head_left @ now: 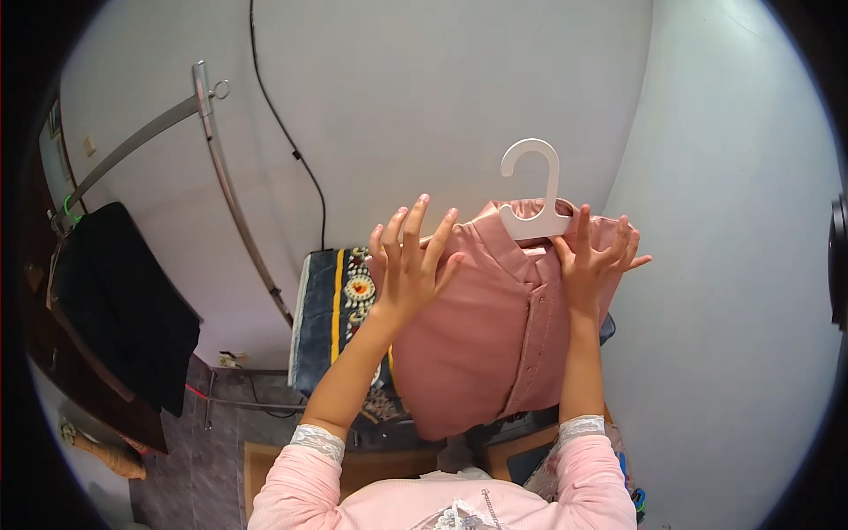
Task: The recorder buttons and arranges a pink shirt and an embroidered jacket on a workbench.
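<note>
A dusty pink buttoned shirt (473,344) with a stand-up collar is on a white hanger (553,190), whose hook rises above the collar. My left hand (406,269) is open, fingers spread, over the shirt's left shoulder. At the other side, my right hand (590,265) is also open; its thumb lies by the collar and its fingers fan out over the right shoulder. Whether either palm presses on the cloth is hard to tell. The hanger's arms are hidden inside the shirt.
Behind the shirt is a surface covered by a dark patterned cloth (318,305) with yellow stripes. A metal rack (146,132) with a black garment (124,300) stands at the left. A black cable (296,154) runs down the back wall. Another wall (733,265) bounds the right.
</note>
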### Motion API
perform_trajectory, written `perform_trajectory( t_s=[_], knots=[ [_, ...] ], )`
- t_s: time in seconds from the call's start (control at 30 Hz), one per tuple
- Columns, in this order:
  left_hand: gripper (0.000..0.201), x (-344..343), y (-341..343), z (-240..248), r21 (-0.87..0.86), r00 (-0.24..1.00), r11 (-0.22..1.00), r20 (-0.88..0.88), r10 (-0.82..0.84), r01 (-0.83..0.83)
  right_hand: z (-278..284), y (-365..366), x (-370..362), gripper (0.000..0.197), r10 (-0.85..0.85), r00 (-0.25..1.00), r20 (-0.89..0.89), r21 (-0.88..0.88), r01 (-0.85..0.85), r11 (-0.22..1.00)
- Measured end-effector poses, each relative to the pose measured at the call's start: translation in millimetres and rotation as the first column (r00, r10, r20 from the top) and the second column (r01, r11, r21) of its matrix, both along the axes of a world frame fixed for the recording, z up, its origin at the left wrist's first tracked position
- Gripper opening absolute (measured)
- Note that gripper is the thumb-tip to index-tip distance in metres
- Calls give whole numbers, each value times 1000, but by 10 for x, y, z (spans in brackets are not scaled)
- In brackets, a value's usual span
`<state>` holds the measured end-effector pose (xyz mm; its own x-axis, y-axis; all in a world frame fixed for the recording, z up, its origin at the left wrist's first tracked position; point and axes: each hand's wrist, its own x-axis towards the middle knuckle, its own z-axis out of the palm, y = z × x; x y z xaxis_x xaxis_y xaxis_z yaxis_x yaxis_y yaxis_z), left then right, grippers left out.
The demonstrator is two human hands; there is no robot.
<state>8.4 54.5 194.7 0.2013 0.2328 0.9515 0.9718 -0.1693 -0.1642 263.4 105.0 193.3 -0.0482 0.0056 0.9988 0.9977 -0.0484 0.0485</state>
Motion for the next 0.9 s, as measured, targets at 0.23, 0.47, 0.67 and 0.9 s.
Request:
perform_trajectory(
  t_s=[0.23,0.47,0.67,0.9],
  knots=[
    [46,450,810,195,1,999,1000,-32,9,-9,279,924,316,74,-19,1000,-8,-9,19,1000],
    [56,918,1491,314,-240,995,966,-20,-99,91,652,1894,421,76,57,998,-3,76,-56,996],
    [59,1052,2044,126,-240,999,969,10,-48,49,602,2476,372,86,34,998,44,36,-35,999],
    [64,1099,2470,-278,-371,999,928,39,-30,42,419,2991,379,81,58,997,52,9,-59,998]
  ],
)
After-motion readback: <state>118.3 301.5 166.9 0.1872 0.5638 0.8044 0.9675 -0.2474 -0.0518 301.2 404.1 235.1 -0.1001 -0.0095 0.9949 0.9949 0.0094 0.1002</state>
